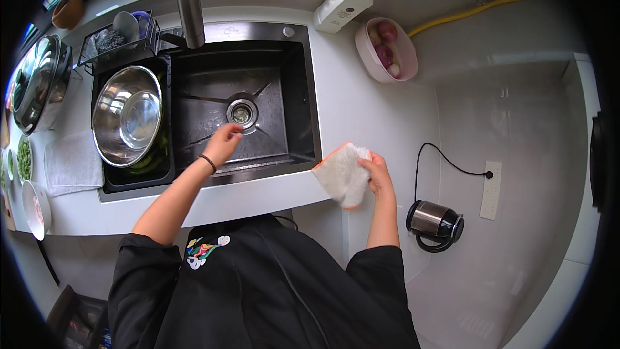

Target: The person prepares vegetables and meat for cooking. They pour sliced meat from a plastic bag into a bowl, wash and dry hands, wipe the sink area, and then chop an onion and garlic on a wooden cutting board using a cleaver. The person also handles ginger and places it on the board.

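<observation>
My right hand (pixel 380 174) grips the edge of a fluffy white cleaning cloth (pixel 345 174) with orange trim. The cloth hangs from my fingers by the sink's front right corner. Over the front of the dark metal sink (pixel 264 143), my left hand (pixel 224 144) is loosely curled, with thumb and fingers a little apart and nothing seen in it. Just beyond that hand lies the round drain strainer (pixel 242 114), with small bits in it. A stainless steel bowl (pixel 128 116) rests tilted in the black basin tray (pixel 169 155) at the sink's left, partly covering green vegetables (pixel 150 159).
The faucet (pixel 189 5) rises behind the sink. A white pump bottle (pixel 344 5) and a pink basket (pixel 387 70) of onions stand at the back right. An electric kettle (pixel 433 225) is at right, its cord plugged in. A grey towel (pixel 72 162) and white bowl (pixel 36 211) lie left.
</observation>
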Available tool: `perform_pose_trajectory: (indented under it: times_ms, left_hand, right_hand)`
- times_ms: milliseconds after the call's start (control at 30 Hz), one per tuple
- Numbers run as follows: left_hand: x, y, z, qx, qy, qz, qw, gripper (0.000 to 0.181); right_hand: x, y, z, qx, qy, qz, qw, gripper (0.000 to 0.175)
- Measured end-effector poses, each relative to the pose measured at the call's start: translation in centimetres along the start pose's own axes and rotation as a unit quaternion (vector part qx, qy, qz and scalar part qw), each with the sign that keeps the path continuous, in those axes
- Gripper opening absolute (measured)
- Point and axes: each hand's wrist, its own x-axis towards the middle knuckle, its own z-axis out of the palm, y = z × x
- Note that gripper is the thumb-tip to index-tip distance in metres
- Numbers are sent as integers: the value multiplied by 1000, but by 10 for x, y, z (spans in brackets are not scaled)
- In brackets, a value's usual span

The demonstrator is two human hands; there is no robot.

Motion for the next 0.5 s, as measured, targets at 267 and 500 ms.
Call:
perform_pose_trajectory:
  times_ms: [267,500]
  left_hand:
    - [-29,71,75,-624,-194,-52,755,34]
    - [4,74,67,-534,-33,-89,840,47]
  right_hand:
    - [-85,-84,203,-234,-280,-206,908,43]
    - [-32,-108,243,443,-413,-47,794,64]
